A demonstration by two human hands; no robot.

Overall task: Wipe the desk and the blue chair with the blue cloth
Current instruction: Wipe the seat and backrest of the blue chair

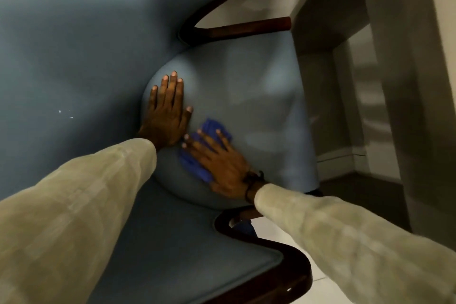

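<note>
Pale walls and a dim floor frame the scene, with the blue chair (81,44) filling most of the view. At centre, the right hand (219,163) lies flat with fingers spread, pressing the blue cloth (197,165) against the rounded seat cushion (246,96); nothing is pinched, the palm simply bears down. Cloth shows past the fingertips toward 12 o'clock and beside the hand toward 9 o'clock. Just beside it, at about 10 o'clock, the left hand (167,111) rests open and flat on the same cushion, apparently steadying it and holding nothing. Most of the bare cushion lies from 12 to 3 o'clock of the cloth, so the wiping stroke would likely run that way. Dark wooden arms (249,28) border the seat. No desk can be clearly identified.
</note>
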